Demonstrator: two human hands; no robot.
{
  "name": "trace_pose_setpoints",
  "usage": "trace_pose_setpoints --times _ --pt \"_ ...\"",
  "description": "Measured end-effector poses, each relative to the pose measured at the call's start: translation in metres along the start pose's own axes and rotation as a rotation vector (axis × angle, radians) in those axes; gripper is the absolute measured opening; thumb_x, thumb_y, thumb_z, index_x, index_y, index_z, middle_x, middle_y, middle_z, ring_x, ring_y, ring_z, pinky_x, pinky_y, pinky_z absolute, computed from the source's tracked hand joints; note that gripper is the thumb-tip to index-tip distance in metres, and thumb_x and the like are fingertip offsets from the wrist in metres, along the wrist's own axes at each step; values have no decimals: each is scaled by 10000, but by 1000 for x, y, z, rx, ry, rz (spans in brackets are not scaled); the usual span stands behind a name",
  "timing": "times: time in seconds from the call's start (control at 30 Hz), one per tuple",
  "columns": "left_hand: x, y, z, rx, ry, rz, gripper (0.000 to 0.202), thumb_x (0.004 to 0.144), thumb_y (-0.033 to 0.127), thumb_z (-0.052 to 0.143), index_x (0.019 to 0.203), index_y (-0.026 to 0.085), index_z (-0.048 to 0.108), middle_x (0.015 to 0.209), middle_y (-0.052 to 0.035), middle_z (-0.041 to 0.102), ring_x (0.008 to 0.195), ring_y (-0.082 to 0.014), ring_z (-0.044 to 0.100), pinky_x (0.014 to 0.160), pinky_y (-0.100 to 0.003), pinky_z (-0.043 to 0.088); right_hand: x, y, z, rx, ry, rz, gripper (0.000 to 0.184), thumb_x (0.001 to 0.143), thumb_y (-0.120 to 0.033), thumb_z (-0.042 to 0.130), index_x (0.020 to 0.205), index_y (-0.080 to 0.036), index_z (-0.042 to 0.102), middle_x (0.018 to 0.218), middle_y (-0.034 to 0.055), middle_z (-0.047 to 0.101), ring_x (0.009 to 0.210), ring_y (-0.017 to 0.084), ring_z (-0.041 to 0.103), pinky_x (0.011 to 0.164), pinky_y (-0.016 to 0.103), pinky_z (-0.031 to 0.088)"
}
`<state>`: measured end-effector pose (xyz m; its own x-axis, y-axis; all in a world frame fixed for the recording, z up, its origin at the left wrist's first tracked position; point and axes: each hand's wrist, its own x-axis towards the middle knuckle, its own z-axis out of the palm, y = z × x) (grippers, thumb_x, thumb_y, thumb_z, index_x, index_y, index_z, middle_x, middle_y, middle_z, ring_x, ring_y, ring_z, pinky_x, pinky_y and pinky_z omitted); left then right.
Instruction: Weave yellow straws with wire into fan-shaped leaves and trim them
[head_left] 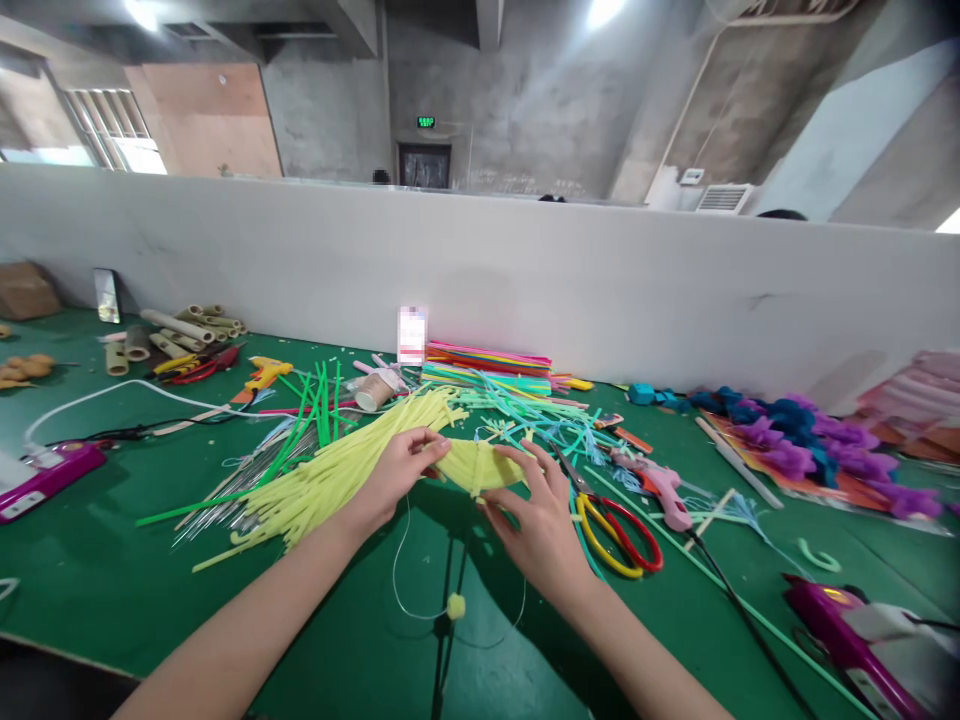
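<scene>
A pale yellow, fan-shaped piece made of pipe cleaners is held up between my two hands, over the green table. My left hand pinches its left end with thumb and fingers. My right hand grips its right side, with the thumb at the lower edge by a central rib and the fingers along the top. Below hangs or lies a thin wire loop, with a small yellow fuzzy ball on it. Just behind my left hand lies a heap of loose yellow pipe cleaners.
Red-and-yellow-handled scissors and a pink glue gun lie to the right. A yellow glue gun, bamboo pieces and pliers sit at left. Purple power strips flank both sides. A white partition stands behind.
</scene>
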<state>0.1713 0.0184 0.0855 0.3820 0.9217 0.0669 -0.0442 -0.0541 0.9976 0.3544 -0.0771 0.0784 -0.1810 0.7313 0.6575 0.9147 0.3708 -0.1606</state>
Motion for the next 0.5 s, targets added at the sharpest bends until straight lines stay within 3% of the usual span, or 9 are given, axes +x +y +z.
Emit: trace_pose_setpoints --times 0.1,0.27,0.33,0.5 --pt "1 2 -4 68 -87 24 347 744 434 659 954 157 657 788 -29 634 722 -155 578 655 -252 446 1 3 -3 -15 -10 -3 77 808 -286 659 772 -294 727 1317 43 511 1309 364 295 969 574 337" --pt "2 7 -14 174 -177 -33 220 732 333 633 881 173 656 714 11 604 682 -132 550 606 -219 400 0 -2 -6 15 -77 -61 112 839 -309 623 810 -322 730 1362 21 477 1333 366 252 980 580 291" --pt "0 11 -15 183 -256 -68 311 724 358 653 988 193 642 671 28 590 636 -128 549 575 -220 398 -1 -8 -6 36 -94 -74 135 856 -308 597 857 -340 728 1379 19 457 1335 367 248 981 579 278" --pt "-5 18 -12 154 -498 -124 583 624 376 779 1154 236 581 878 -18 662 728 -186 640 662 -296 493 -2 -19 -6 60 -101 -58 133 847 -320 599 837 -354 728 1391 -3 438 1334 370 240 999 578 239"
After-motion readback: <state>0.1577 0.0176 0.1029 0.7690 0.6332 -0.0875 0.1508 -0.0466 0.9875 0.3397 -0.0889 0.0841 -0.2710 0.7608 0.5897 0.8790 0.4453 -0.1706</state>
